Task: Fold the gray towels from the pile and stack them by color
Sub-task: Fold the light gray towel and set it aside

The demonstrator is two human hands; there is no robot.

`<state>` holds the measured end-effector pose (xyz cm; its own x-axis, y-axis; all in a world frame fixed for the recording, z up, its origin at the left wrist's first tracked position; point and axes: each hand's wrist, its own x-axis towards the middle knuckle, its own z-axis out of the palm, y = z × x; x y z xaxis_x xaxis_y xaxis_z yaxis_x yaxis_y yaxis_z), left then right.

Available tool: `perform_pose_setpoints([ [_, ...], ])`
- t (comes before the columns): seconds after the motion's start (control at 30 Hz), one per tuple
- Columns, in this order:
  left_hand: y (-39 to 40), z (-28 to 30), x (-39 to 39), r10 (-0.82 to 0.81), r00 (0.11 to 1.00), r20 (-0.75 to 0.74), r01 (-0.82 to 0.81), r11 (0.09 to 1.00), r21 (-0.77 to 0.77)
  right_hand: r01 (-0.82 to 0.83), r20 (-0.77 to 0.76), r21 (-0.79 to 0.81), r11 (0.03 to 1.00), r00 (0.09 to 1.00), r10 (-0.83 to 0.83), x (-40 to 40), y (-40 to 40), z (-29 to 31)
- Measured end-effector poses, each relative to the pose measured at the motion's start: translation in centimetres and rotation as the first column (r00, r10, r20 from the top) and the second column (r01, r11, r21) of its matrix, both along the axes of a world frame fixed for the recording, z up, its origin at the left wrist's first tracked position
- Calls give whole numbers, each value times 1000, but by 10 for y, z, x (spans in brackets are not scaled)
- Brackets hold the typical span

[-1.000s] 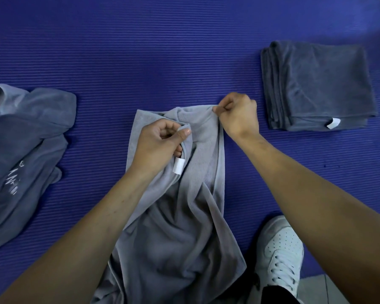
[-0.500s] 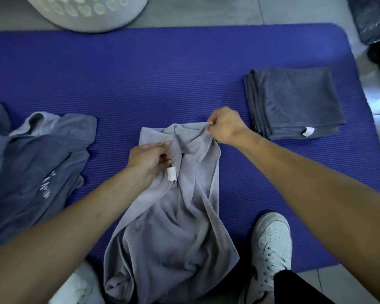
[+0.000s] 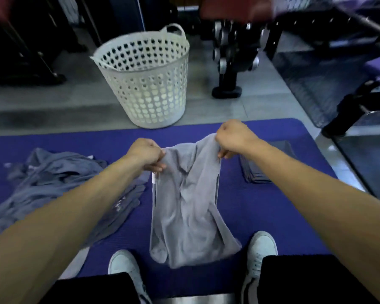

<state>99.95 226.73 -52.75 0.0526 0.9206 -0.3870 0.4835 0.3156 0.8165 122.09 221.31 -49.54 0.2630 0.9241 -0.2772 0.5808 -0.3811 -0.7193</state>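
I see the blue mat (image 3: 272,216) running the full width of the view, its far edge just short of the white laundry basket (image 3: 145,84) on the gray floor, with dark equipment legs (image 3: 226,88) further back on the right; bare mat shows between the hanging towel and the stacks on either side. Both hands are raised over the middle of the mat: the left hand (image 3: 146,154) pinches one upper corner of the light gray towel (image 3: 184,211) and the right hand (image 3: 233,137) grips the other, set slightly higher and further out. The towel hangs between them, rumpled and sagging in the middle, its lower end bunched on the mat between two white shoes (a small white tag (image 3: 154,178) shows just under the left hand). A loose pile of darker gray towels (image 3: 53,183) lies to the left, and a folded dark gray stack (image 3: 263,172) sits to the right, partly behind my right forearm
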Motion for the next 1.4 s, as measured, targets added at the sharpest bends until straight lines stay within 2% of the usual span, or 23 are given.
perform_pose_setpoints([
  [0.07, -22, 32, -9, 62, 994, 85, -82, 962, 260, 56, 65, 332, 942, 994, -82, -6, -27, 21],
  [0.1, -36, 42, -15, 68, 992, 107, -105, 912, 396, 57, 106, 433, 900, 988, -113, -6, -41, 26],
  [0.13, -52, 47, -21, 36, 997, 63, -63, 860, 506, 21, 169, 448, 894, 980, -107, -6, -53, 28],
  [0.17, -66, 46, -27, -27, 997, -73, 64, 823, 564, -38, 250, 381, 924, 966, -64, -5, -65, 28],
  [0.23, -88, 40, -35, -168, 913, -372, 350, 792, 501, -91, 347, 198, 976, 938, 17, -1, -85, 25],
  [0.27, -93, 40, -37, -180, 897, -404, 379, 783, 494, -65, 349, 204, 977, 937, -10, 1, -91, 25],
  [0.37, -96, 50, -38, -41, 946, -321, 239, 758, 607, 79, 245, 410, 909, 950, -193, 8, -103, 38],
  [0.4, -98, 53, -39, -16, 939, -344, 231, 770, 595, 109, 203, 410, 906, 957, -207, 9, -107, 41],
  [0.47, -105, 55, -43, -23, 929, -369, 221, 836, 503, 111, 157, 294, 949, 974, -163, 12, -113, 40],
  [0.53, -114, 60, -43, -43, 969, -243, 156, 870, 467, 119, 96, 224, 967, 985, -143, 11, -122, 39],
  [0.6, -125, 76, -37, -88, 995, -49, 101, 898, 428, 146, 12, 282, 948, 988, -156, 8, -131, 47],
  [0.67, -133, 92, -35, -173, 974, 149, 122, 946, 302, 169, -71, 340, 925, 986, -154, 7, -140, 57],
  [0.73, -137, 100, -36, -237, 939, 250, 193, 963, 190, 157, -82, 325, 932, 987, -138, 8, -144, 60],
  [0.83, -120, 93, -31, -205, 974, 101, 190, 971, 146, 131, 25, 254, 958, 990, -142, 11, -127, 56],
  [0.9, -96, 80, -27, -191, 971, -141, 211, 967, 144, 102, 64, 160, 982, 992, -113, 13, -110, 47],
  [0.97, -73, 66, -23, -224, 913, -342, 265, 961, 76, 119, 11, 85, 989, 993, -120, 14, -96, 35],
  [1.03, -54, 55, -22, -217, 880, -422, 234, 972, -10, 171, -22, 99, 980, 985, -169, 18, -81, 22],
  [1.07, -45, 52, -20, -180, 906, -383, 183, 983, -28, 189, -32, 146, 971, 982, -186, 19, -74, 20],
  [1.1, -37, 53, -19, -116, 951, -288, 118, 993, -10, 203, -42, 205, 957, 979, -199, 21, -66, 19],
  [1.17, -20, 59, -15, -12, 993, -119, 36, 979, 200, 230, -82, 338, 913, 973, -215, 24, -52, 27],
  [1.27, -10, 78, -15, -19, 993, -115, 82, 819, 568, 233, -133, 495, 837, 972, -192, 25, -47, 45],
  [1.33, -11, 80, -19, -61, 994, -90, 105, 756, 646, 172, -70, 550, 817, 985, -160, 27, -50, 47],
  [1.4, -17, 68, -27, -100, 991, -88, 133, 758, 639, 133, -17, 541, 830, 989, -148, 27, -59, 36],
])
